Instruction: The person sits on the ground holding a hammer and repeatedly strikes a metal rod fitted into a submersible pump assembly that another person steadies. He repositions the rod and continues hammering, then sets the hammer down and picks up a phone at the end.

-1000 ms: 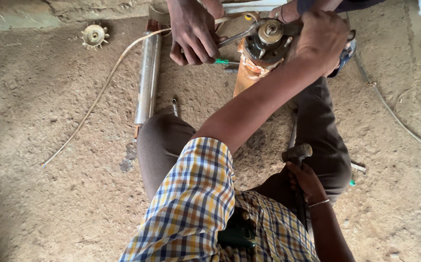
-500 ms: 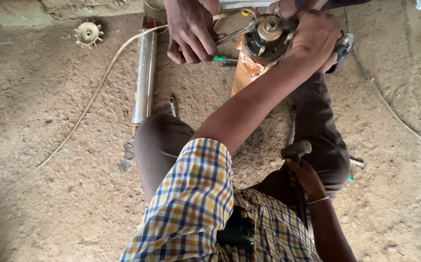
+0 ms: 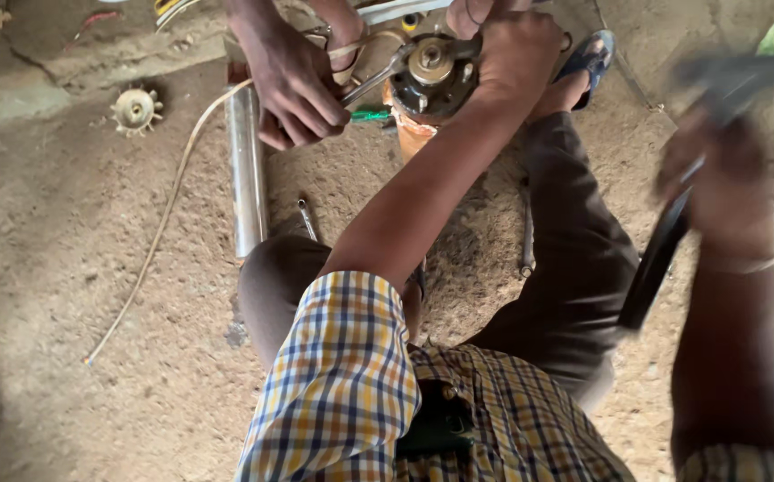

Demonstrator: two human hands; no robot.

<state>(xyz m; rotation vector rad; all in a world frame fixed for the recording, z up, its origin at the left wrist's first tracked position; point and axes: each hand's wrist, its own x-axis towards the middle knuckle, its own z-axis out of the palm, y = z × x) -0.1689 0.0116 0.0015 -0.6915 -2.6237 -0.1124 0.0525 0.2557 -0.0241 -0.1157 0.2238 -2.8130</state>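
Two hands of the seated person are at work over a small motor (image 3: 427, 76) that stands upright on the dirt floor (image 3: 66, 312) between the knees. Its top is dark, greasy metal with a brass-coloured hub, and its body is orange. The left hand (image 3: 516, 54) is clenched over the motor's far rim, steadying it. The right hand (image 3: 717, 178) is raised well off to the side, its grip closed around the dark handle of a hammer (image 3: 655, 259), whose head is blurred. A co-worker's hand (image 3: 298, 85) holds a slim steel spanner (image 3: 378, 76) against the hub. Judged from this, the step in hand is a hammer blow at the top of the motor. The next move calls for a straight, measured strike that keeps clear of both steadying hands and the spanner. A smooth, shiny steel tube (image 3: 246, 170) lies on the floor beside the motor, with a pale toothed wheel (image 3: 135, 110) and a thin cream cord (image 3: 164, 223) further out on the gritty earth.
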